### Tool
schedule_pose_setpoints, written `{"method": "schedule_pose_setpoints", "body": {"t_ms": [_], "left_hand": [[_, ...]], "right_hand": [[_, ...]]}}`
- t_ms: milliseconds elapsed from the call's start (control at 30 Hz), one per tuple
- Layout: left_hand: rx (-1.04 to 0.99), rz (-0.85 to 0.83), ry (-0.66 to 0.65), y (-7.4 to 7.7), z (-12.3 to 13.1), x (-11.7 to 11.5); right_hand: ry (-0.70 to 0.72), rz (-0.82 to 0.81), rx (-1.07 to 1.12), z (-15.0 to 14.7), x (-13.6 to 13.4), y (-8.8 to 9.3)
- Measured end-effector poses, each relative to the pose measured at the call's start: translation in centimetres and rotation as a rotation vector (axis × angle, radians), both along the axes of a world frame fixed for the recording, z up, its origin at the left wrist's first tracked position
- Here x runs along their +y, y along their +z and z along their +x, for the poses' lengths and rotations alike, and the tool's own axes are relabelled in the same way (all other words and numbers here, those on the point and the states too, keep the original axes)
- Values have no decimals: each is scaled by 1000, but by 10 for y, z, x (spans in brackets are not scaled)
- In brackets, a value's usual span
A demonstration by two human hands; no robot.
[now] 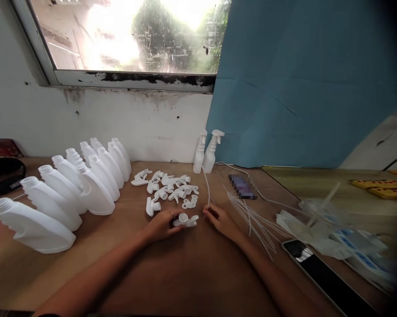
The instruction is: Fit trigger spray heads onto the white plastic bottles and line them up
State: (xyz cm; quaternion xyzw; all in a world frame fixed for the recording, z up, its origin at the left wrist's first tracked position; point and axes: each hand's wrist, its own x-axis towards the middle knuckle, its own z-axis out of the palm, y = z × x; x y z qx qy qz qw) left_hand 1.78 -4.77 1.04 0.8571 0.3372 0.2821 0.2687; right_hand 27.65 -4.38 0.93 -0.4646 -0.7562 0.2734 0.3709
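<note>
My left hand is closed round a white trigger sprayer head, which lies on its side with its round collar facing up. In my right hand a thin white dip tube is pinched near its lower end and stands nearly upright. The two hands are a short way apart, and tube and sprayer head do not touch. Just beyond them lies a pile of loose trigger sprayer heads, with small white rings beside it. More thin tubes are spread to the right of my right hand.
Open white bottles stand in rows at the left. Two bottles with sprayers fitted stand by the wall. A phone lies at the front right, near plastic bags. A blurred-out flat object lies behind the tubes.
</note>
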Motion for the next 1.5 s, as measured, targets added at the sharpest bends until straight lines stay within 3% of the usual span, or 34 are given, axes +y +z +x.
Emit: {"method": "schedule_pose_setpoints", "body": {"t_ms": [100,233,467,600,833,1033,1300,1500], "left_hand": [[3,15,-1,-1,0,-2],[-7,34,-5,-2,0,-2],[-33,61,-26,-6,-2,0],[-21,56,-33,-7,-2,1],[-17,40,-46,-7,-1,3],[-10,56,-42,-7,-2,2],[7,73,-23,-11,-1,3],[-41,47,-50,-11,-1,3]], "right_hand": [[-15,-24,153,-3,0,-1],[-50,63,339,-22,-1,9],[136,44,229,-62,-7,28],[80,93,170,-66,-9,20],[67,62,306,-69,-4,8],[74,172,160,-65,-5,3],[61,247,71,-70,-6,11],[18,273,50,-66,-3,0]]}}
